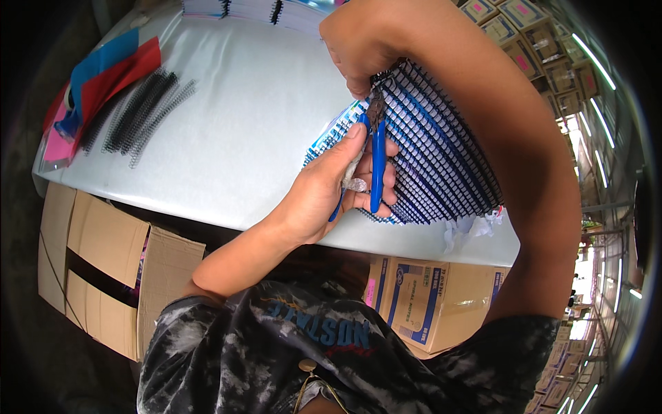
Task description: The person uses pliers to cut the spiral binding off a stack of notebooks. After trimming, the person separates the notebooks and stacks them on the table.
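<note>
My left hand (324, 181) is closed around a pair of wire cutters (377, 162) with blue handles, its jaws pointing away from me. The jaws sit at the upper end of a row of spiral-bound notebooks (441, 148), whose dark coils face up in a fan of parallel lines. Coming round from the right, my right hand (364, 43) bends down to the same upper corner. Its fingers are curled and pressed together by the coil ends and the cutter jaws; what they pinch is hidden.
Loose black plastic coils (141, 114) lie on the pale table (234, 131) at left, beside red and blue sheets (110, 65). More bound notebooks (252, 10) stand at the far edge. Cardboard boxes (441, 300) sit below the near edge, an open carton (103, 241) at left.
</note>
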The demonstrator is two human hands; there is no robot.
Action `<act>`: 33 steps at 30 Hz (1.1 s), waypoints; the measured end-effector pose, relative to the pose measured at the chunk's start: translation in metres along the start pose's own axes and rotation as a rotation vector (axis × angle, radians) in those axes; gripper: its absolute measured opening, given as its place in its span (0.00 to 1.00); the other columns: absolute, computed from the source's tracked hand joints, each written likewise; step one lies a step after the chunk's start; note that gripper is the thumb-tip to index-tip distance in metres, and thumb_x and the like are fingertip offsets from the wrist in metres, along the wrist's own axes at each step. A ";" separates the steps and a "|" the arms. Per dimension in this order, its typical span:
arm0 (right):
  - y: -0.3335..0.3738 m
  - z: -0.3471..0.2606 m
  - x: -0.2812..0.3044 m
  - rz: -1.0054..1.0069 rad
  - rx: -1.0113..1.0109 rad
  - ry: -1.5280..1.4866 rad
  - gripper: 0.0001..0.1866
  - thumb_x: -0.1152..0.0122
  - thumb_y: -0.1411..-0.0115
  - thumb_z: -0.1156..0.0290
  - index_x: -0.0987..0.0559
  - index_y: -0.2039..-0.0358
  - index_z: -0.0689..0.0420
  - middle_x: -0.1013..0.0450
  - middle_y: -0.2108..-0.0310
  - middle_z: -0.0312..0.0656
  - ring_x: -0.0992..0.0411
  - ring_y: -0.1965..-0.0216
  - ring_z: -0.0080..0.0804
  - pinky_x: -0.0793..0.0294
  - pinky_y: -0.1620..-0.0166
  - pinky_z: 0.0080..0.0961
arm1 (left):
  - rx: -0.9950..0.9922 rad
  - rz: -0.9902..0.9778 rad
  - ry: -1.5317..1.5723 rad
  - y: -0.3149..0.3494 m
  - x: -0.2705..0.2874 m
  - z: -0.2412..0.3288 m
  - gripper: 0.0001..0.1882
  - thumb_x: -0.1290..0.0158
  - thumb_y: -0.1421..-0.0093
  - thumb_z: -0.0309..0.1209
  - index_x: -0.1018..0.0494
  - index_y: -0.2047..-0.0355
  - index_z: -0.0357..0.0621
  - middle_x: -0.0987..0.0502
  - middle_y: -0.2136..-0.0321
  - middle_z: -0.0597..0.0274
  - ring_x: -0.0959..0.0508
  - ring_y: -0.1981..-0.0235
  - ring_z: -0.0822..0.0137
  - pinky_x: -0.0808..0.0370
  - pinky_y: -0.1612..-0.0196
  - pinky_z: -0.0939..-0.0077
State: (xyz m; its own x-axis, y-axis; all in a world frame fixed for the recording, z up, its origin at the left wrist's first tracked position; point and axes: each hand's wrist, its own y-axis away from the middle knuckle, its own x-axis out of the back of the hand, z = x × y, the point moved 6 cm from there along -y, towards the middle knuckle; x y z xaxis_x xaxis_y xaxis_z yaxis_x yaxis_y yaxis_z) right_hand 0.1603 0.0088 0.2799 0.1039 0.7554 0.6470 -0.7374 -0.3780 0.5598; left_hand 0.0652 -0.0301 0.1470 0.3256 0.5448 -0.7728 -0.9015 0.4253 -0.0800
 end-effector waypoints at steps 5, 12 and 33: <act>-0.004 0.003 0.001 0.036 0.013 -0.011 0.18 0.36 0.54 0.63 0.19 0.64 0.58 0.24 0.61 0.47 0.25 0.60 0.41 0.26 0.59 0.36 | -0.023 0.021 0.089 0.002 -0.004 0.005 0.27 0.70 0.33 0.52 0.34 0.58 0.39 0.31 0.75 0.63 0.30 0.76 0.71 0.29 0.73 0.77; 0.005 0.003 -0.008 0.065 -0.021 -0.003 0.18 0.35 0.54 0.62 0.19 0.64 0.58 0.24 0.61 0.47 0.25 0.59 0.41 0.26 0.58 0.36 | -0.003 -0.059 0.016 0.008 0.001 0.002 0.31 0.73 0.34 0.54 0.36 0.53 0.36 0.30 0.75 0.57 0.28 0.76 0.65 0.26 0.71 0.72; -0.021 -0.005 -0.010 0.262 0.050 0.075 0.18 0.32 0.57 0.63 0.19 0.66 0.60 0.24 0.62 0.48 0.25 0.60 0.40 0.25 0.58 0.33 | -0.038 -0.027 -0.066 -0.005 -0.008 0.019 0.35 0.77 0.35 0.55 0.38 0.50 0.33 0.25 0.64 0.45 0.22 0.60 0.49 0.23 0.58 0.60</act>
State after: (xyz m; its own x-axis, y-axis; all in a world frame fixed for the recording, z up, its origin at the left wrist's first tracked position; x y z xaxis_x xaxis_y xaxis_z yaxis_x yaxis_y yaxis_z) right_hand 0.1716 0.0119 0.2586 -0.1371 0.6653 0.7339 -0.6987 -0.5901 0.4044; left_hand 0.0726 -0.0229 0.1659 0.3664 0.5805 -0.7271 -0.9022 0.4128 -0.1250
